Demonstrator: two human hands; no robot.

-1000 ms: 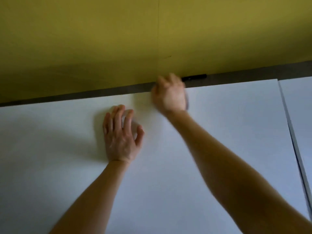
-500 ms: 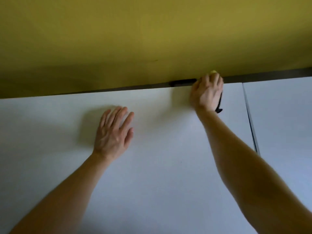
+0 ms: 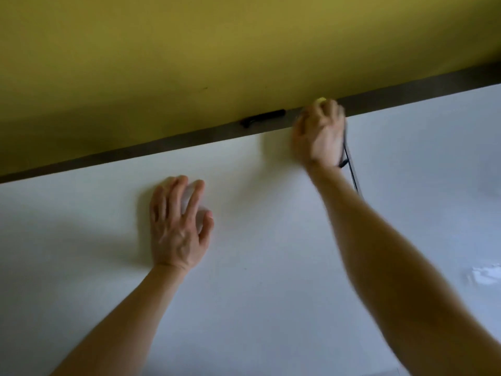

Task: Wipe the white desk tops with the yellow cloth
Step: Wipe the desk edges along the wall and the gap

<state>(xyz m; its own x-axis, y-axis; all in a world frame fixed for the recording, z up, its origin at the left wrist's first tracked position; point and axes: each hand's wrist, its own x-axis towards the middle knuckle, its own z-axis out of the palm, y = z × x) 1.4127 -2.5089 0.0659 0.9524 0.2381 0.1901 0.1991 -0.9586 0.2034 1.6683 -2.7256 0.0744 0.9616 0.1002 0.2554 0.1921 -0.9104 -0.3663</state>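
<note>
Yellow cloth (image 3: pixel 322 100): only a small bright tip shows past the knuckles. The rest is hidden and blurred, so I can't tell its long axis or heading. It sits at the back edge of the smooth white desk top (image 3: pixel 271 280), about 1 o'clock. Right hand (image 3: pixel 320 134) is curled round it. Left hand (image 3: pixel 177 226) lies flat on the desk near centre, fingers spread. Black pen-like bar (image 3: pixel 263 118) is at 12 o'clock on the grey strip (image 3: pixel 406 95) under the yellow panel (image 3: pixel 217 50).

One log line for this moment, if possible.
right hand: holds yellow cloth at desk top far edge | left hand: rests on desk top
</note>
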